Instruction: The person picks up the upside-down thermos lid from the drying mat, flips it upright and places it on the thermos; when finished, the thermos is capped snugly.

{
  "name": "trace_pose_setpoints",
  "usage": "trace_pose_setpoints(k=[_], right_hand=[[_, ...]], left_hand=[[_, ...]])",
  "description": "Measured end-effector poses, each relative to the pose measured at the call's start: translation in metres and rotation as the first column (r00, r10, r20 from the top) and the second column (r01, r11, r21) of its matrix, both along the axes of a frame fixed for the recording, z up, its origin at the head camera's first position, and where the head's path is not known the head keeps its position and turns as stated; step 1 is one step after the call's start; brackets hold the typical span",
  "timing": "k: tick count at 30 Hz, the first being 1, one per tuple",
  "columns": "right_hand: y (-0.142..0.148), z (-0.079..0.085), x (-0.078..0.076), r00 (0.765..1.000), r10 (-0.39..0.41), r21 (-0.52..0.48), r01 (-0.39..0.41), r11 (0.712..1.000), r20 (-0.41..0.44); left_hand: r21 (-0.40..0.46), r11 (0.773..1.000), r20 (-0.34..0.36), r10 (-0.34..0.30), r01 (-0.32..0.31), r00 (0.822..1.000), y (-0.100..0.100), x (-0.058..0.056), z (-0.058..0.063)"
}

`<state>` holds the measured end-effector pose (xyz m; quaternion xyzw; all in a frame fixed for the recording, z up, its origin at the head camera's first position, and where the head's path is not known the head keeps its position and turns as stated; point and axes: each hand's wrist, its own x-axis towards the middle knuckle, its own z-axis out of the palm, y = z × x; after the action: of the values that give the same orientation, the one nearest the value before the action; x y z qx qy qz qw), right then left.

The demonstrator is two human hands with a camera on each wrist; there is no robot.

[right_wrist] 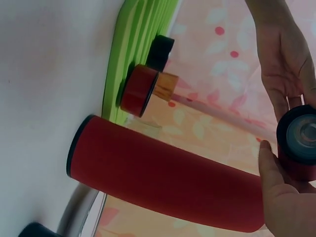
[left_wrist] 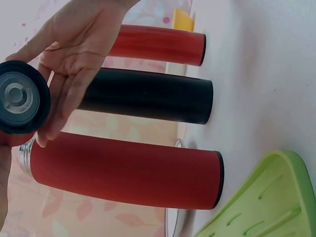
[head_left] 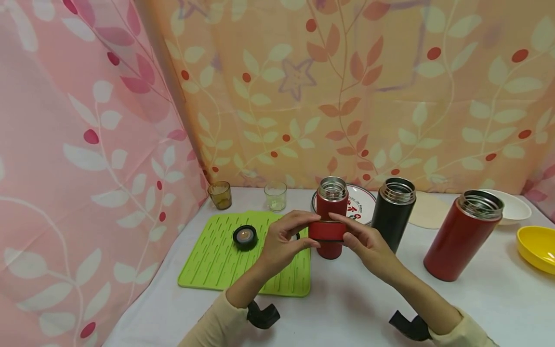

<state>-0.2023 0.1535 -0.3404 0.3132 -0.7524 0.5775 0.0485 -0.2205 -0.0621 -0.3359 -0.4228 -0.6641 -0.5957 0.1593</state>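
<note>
A red flask lid (head_left: 327,232) with dark edges is held between two hands, in front of a slim red flask (head_left: 331,205) without a lid. My left hand (head_left: 279,243) grips its left side, thumb below and fingers above. My right hand (head_left: 366,245) pinches the right side the same way. The lid's underside (left_wrist: 19,97), a dark ring round a grey centre, faces the wrist cameras. On a green draining mat (head_left: 212,270) sit a black lid (head_left: 245,237) and a second red lid (right_wrist: 139,91), mostly hidden behind my left hand in the head view.
To the right stand an open black flask (head_left: 393,214) and a wide red flask (head_left: 461,236). Farther right are a yellow bowl (head_left: 537,250) and a white dish (head_left: 513,207). A printed plate (head_left: 366,200) lies behind the slim flask. An amber glass (head_left: 219,195) and a clear glass (head_left: 275,196) stand behind the mat.
</note>
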Motion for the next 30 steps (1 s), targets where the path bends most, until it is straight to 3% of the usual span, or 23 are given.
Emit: trace_pose_setpoints(k=[3, 8, 15, 25, 30], right_hand=[[-0.0008, -0.0011, 0.0006, 1.000, -0.030, -0.014, 0.030, 0.999, -0.005], [-0.0017, -0.0017, 0.0023, 0.994, -0.102, -0.047, 0.099, 0.994, -0.044], [-0.0050, -0.0012, 0.0063, 0.981, -0.116, -0.067, 0.107, 0.992, -0.154], [-0.0078, -0.0017, 0.0047, 0.957, -0.068, -0.099, 0.041, 0.994, -0.282], [-0.0099, 0.0000, 0.0024, 0.926, -0.183, -0.108, 0.155, 0.982, -0.329]], left_hand=[[0.008, 1.000, 0.012, -0.014, 0.014, 1.000, 0.0004, 0.0003, 0.0001], [-0.016, 0.999, 0.096, -0.048, 0.050, 0.994, 0.0015, 0.0005, 0.0009], [-0.039, 0.994, 0.192, -0.092, 0.101, 0.977, 0.0017, 0.0002, 0.0001], [-0.033, 0.995, 0.155, -0.092, 0.099, 0.984, 0.0014, 0.0009, 0.0014], [0.007, 0.999, 0.129, -0.038, 0.038, 0.991, 0.0015, -0.0011, 0.0046]])
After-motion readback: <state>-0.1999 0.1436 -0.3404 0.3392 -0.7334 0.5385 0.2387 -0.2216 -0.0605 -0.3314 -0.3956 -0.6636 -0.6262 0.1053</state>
